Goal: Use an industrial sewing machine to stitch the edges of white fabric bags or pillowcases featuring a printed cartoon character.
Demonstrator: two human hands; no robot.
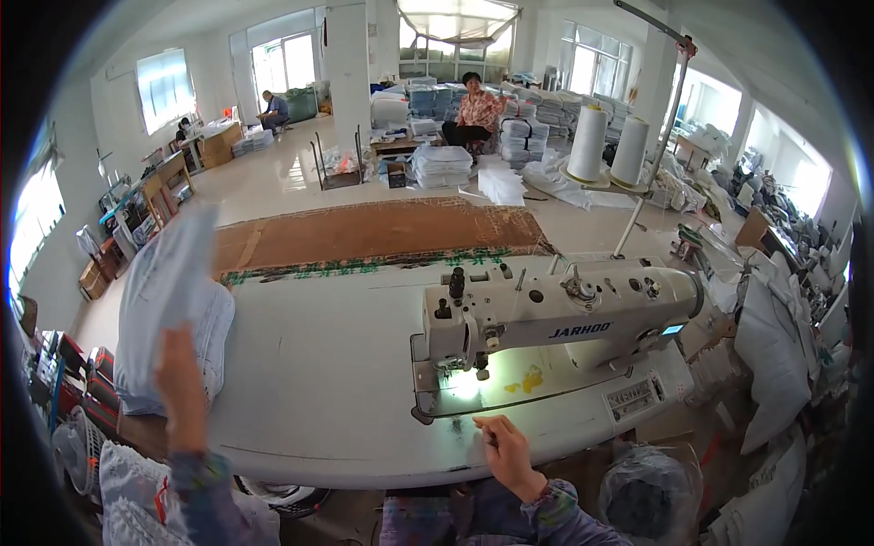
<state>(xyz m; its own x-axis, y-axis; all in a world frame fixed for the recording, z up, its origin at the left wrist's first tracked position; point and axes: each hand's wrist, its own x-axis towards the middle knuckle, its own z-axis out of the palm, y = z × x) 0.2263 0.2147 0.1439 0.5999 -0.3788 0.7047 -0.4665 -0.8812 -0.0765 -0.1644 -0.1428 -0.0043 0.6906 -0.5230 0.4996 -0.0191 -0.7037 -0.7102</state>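
My left hand is raised at the left and holds up a pale white fabric piece, blurred by motion, above a stack of similar white pieces on the table's left end. My right hand rests on the white table near its front edge, fingers curled, just in front of the lit needle area of a white sewing machine. Whether the right hand pinches anything is unclear.
Two large white thread cones stand behind the machine. A brown cardboard sheet lies on the floor beyond the table. White sacks pile up at right. A seated person and stacked bundles are far back; other people sit at back left.
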